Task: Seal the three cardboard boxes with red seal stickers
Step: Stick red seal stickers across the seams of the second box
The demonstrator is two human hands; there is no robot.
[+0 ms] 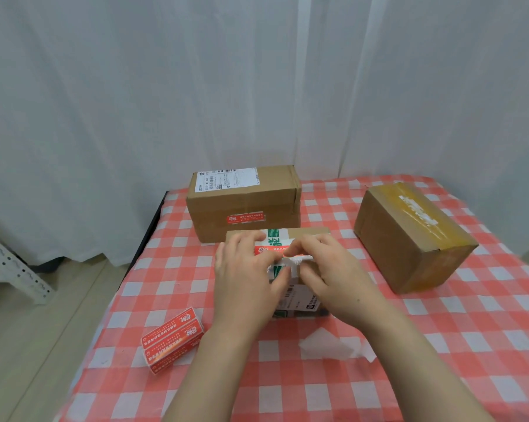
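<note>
**Seal sticker being laid on the small box**

A small box (299,295) is set at the middle of the table (439,345), which is covered by a red-and-white checked cloth. A red seal sticker (271,249) is seen partly laid on its top, across green-and-white tape.

The left hand (246,269) is spread over the box top, its fingers fairly straight and pressed on the sticker's left end. A white backing strip (296,259) at the sticker's near edge is pinched by the curled fingers of the right hand (325,269).

Just behind, a larger box (245,205) with a shipping label on top is stood; a red sticker is already fixed on its front face. Well to the right, a third box (409,239) bound with yellow tape is placed at an angle.

A stack of red stickers (172,339) is laid near the table's left edge, and a scrap of white paper (324,342) between the forearms.
</note>
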